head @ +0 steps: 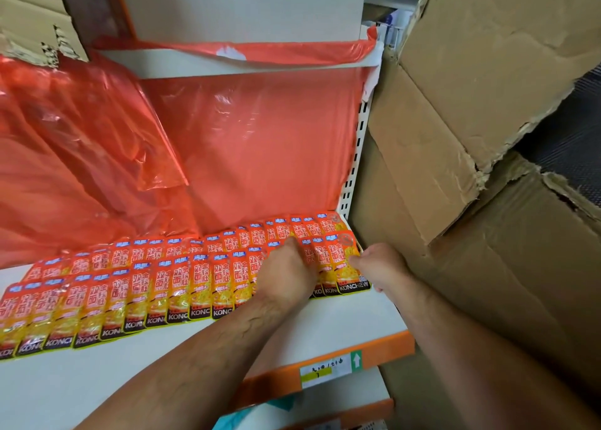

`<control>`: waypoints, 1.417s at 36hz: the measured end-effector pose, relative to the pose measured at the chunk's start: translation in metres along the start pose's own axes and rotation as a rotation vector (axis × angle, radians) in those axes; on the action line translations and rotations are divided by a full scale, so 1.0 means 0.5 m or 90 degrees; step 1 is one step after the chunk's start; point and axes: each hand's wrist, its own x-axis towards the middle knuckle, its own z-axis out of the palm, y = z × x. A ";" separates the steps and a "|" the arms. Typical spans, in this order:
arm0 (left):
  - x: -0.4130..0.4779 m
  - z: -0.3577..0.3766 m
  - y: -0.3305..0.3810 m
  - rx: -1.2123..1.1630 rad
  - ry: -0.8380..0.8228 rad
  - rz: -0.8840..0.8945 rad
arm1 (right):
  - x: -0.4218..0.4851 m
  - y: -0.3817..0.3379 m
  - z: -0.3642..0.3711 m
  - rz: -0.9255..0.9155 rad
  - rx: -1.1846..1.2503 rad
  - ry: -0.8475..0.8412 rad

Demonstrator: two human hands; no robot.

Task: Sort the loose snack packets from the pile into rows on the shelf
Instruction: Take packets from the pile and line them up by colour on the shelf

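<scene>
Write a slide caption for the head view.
Left hand and right hand at the right end of the front row of snack packets on a white shelf.

Orange-and-yellow foil snack packets [353, 267]: "KONCHEW" in white on the black bottom band, large characters "双面" above. White paper shelf-edge label [327, 368]: white up-arrow on green; handwriting illegible.

Hands [287, 267] on packets [175, 286], white shelf [341, 319]
</scene>
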 end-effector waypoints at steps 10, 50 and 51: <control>0.000 -0.006 -0.026 0.001 -0.003 0.006 | -0.003 -0.009 0.020 -0.056 -0.197 0.092; -0.214 -0.256 -0.336 0.263 0.121 -0.012 | -0.279 -0.213 0.298 -0.509 -0.369 -0.034; -0.228 -0.274 -0.362 0.263 0.129 -0.025 | -0.300 -0.228 0.318 -0.520 -0.372 -0.045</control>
